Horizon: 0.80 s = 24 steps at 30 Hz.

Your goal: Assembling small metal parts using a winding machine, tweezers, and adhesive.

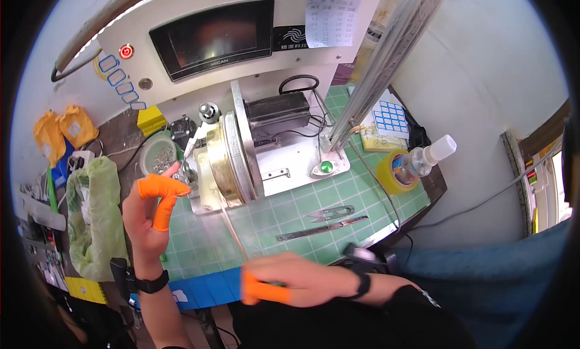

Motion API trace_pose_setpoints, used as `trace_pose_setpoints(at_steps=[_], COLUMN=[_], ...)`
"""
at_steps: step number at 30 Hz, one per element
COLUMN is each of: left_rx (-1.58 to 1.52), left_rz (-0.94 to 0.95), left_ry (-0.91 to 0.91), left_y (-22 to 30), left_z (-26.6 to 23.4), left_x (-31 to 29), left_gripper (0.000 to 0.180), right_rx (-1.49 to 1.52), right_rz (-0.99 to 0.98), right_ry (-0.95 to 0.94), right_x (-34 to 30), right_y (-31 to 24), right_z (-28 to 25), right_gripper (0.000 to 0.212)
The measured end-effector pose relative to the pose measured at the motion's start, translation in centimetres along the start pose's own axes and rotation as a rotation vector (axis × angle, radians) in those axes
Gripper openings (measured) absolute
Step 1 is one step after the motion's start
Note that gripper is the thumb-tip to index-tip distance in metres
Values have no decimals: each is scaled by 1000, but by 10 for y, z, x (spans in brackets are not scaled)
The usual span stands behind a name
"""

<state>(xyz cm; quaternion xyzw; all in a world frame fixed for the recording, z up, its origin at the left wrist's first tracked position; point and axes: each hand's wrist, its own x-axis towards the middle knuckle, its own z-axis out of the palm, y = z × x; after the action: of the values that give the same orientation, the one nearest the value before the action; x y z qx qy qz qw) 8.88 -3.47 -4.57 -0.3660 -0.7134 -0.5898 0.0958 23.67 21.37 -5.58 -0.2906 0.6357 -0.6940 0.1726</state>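
My left hand (151, 213), with orange finger covers on thumb and forefinger, is raised at the left front of a machine with a round brass-coloured wheel (219, 168). Its thumb and forefinger pinch something too small to make out, beside the metal parts next to the wheel. A thin copper-coloured strand (234, 231) runs from the wheel's lower edge toward me. My right hand (290, 279), partly blurred, is closed at the strand's near end; orange covers its fingers too. A bit of something dark green shows between those fingers.
On the green gridded mat (205, 240) lie thread snips (329, 213) and a narrow dark blade-like strip (323, 228). A clear bottle (417, 161) stands by yellow tape right. A bowl of small metal parts (158, 155) and a green bag-lined container (96, 216) are left. A slanted metal post (386, 65) rises right.
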Motion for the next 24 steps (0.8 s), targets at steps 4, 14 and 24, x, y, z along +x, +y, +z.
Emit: trace_pose_setpoints(at_steps=[4,14,24], left_rx=[-28,-4,56], left_rz=[9,7,72], left_ry=[14,-27,-176], left_y=[-12,-4,3], left_z=[7,-7,-12], left_x=[-3,0,13], left_gripper=[6,8,15], right_rx=[-730,-790,-355], right_rz=[-166,136,-655], right_ry=[762,1384,1115], right_x=[-81,-171,-115], right_y=[-63,-60,-118], right_z=[-46,-184,-139], right_gripper=[20,22,67])
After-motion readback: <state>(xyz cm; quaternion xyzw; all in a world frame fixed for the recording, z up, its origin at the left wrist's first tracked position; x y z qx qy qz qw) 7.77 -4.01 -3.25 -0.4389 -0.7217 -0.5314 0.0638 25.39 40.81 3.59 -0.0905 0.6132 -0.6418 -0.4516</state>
